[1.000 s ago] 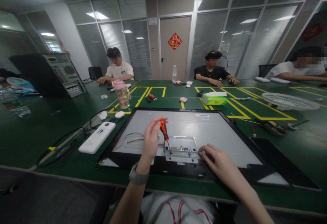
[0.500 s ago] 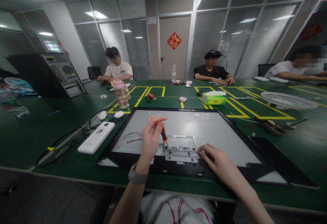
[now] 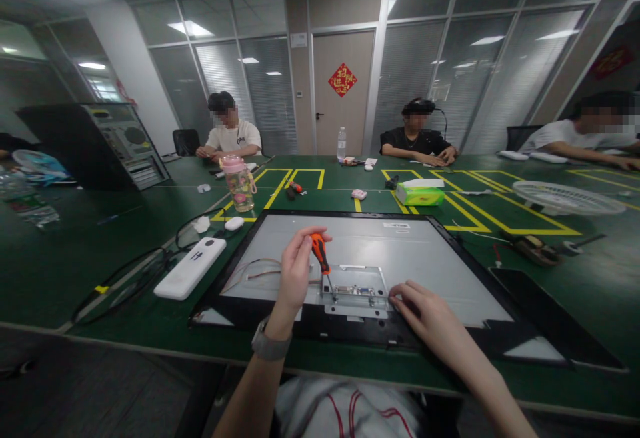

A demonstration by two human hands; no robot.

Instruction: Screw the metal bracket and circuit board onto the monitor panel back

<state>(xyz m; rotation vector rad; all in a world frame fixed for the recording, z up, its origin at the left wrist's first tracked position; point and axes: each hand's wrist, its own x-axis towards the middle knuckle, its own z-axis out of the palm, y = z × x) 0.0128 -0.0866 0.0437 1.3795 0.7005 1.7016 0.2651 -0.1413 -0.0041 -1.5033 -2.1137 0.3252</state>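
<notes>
My left hand (image 3: 296,265) is closed around the orange-and-black handle of a screwdriver (image 3: 321,253), which leans with its shaft pointing down at the left part of a metal bracket (image 3: 345,310). The bracket carries a row of connector ports and lies on the grey back of a flat display panel (image 3: 430,261) with a black frame. My right hand (image 3: 419,306) rests on the panel's near side, its bent fingertips gripping the bracket's right edge. Thin wires (image 3: 260,266) spread over the panel left of my left hand. The screwdriver's tip is too small to make out.
A white power bank (image 3: 190,269) and black cables (image 3: 125,285) lie left of the panel. Beyond it stand a pink-lidded bottle (image 3: 239,185) and a green tissue pack (image 3: 420,193). A dark flat panel (image 3: 555,318) lies right. Several people sit across the table.
The fingers of my left hand have shifted on the screwdriver, and more of its handle shows. My right hand stays at the bracket's edge.
</notes>
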